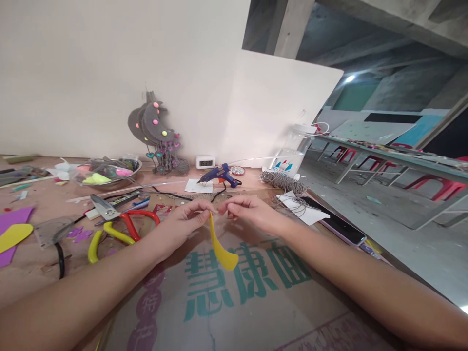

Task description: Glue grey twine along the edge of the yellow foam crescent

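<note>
So both your hands meet at mid-frame above the surface (44,273). Your left hand (188,214) is closed in a pinch on the top end of a yellow strip (220,246), thumb and fingers tight on it. Your right hand (244,210) is curled with fingertips together right at the same top end, touching or nearly touching the left; it may be pinching something thin there, too small to tell. The strip hangs down from the pinch, curving, its wider lower end just over the cardboard (256,302) with green print that covers the surface under your arms.

Left of your left hand: scissors (106,208), red-handled pliers (141,222) and yellow-handled pliers (106,236), lying close together. Further left, purple foam (14,217) with a yellow oval (14,235) on it. A bowl (107,174) of coloured bits sits behind the tools.

Behind your hands: a blue glue gun (219,175) resting on a white card (198,185), a small clock (205,162) by the wall, and a grey cut-out ornament (155,129) with coloured dots leaning on the wall.

To your right: a bundle of twine (283,182), a plastic jar (292,153), white paper (305,212), and a phone (341,227) at the surface edge.
</note>
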`<state>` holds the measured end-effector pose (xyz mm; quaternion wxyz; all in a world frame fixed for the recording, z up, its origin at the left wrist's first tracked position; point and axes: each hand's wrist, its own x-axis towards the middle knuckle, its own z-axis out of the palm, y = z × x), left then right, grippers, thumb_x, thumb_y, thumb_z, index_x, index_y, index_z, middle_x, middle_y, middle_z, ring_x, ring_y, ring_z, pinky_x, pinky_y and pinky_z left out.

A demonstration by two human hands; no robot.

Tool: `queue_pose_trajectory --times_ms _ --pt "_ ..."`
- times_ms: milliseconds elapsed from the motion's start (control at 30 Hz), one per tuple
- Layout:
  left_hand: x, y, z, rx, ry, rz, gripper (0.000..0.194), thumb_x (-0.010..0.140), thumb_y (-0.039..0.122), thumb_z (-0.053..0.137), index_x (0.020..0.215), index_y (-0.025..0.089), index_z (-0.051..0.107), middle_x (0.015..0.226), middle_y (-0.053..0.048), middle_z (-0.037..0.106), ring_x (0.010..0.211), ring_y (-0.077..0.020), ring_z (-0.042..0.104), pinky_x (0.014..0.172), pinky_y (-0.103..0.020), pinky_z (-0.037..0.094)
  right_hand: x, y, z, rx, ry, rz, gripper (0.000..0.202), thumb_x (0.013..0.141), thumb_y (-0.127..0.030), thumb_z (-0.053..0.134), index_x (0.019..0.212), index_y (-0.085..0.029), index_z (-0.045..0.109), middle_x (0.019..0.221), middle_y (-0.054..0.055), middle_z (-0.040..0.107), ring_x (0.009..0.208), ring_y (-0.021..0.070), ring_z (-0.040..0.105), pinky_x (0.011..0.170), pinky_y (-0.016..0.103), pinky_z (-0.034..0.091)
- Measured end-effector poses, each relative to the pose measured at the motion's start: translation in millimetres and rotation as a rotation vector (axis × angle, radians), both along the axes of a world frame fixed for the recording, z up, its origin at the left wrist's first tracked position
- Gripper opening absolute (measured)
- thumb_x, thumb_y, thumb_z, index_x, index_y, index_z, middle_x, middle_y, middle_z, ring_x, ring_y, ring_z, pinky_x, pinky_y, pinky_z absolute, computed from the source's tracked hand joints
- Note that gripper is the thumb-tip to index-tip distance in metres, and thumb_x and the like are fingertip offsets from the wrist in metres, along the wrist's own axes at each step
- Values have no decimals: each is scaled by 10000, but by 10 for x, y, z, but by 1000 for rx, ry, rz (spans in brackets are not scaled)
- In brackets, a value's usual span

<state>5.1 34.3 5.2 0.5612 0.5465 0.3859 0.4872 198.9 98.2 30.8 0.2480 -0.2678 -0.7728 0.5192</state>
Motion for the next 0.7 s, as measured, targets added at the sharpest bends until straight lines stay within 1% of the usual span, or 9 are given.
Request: queue_pose_trajectory --times_ms 100,200,267,300,367,400,533,633,700 --pt "-4 -2 -19 -10 -92 -65 116 777 318 582 756 205 594 1027 8 544 846 -120 534 725 -213 416 -103 -171 -20 -14 -18 48 308 802 -414 539 932 -151 633 814 12 592 717 114 515 669 232 405" --pt "-12 32 -58 -23 -114 -94 97 755 303 612 747 207 625 1096 -2 530 821 -114 550 683 -203 428 -174 -294 -39 -103 16 33 264 744 -391 609 810 -136 613 728 -9 551 656 97 487 617 220 386" --pt "-19 65 -82 -50 -97 -132 110 722 297 647 794 215 653 1028 -16 574 757 -112 567 643 -205 431 -179 -314 -54 -142 40 1 243 726 -374 629 747 -137 578 661 -30 509 586 77 451 561 206 366" --pt "-20 79 -89 -83 -90 -137 156 709 303 658 841 219 659 956 -21 602 717 -113 574 621 -209 432 -171 -309 -61 -145 49 -15 240 731 -372 623 731 -141 561 632 -40 491 551 67 430 533 200 352" --pt "-13 92 -90 -168 -95 -99 241 689 314 672 907 213 654 796 -15 626 643 -118 578 582 -215 429 -144 -286 -70 -130 53 -43 233 750 -373 599 732 -148 541 592 -51 473 505 59 402 491 193 327" --pt "-6 91 -85 -200 -108 -59 249 679 313 677 902 203 653 741 -8 626 619 -118 578 572 -216 427 -130 -272 -72 -113 50 -62 231 757 -373 591 736 -149 539 585 -51 474 496 58 399 478 192 318" --pt "30 65 -54 -189 -78 64 191 649 292 698 795 175 661 725 6 638 615 -101 574 588 -201 430 -99 -246 -71 -45 24 -138 219 773 -364 571 743 -151 534 571 -51 472 483 60 404 461 190 309" --pt "46 52 -43 -157 39 79 244 641 339 704 817 177 657 726 14 639 598 -92 562 563 -194 418 -95 -255 -74 -28 -3 -143 214 791 -367 551 754 -159 517 551 -55 462 466 64 404 449 191 308" --pt "53 51 -37 -144 116 87 253 636 368 702 771 161 646 679 22 620 566 -83 540 529 -185 401 -87 -259 -76 0 -30 -125 228 806 -380 529 743 -161 512 546 -52 458 465 67 402 443 193 301"
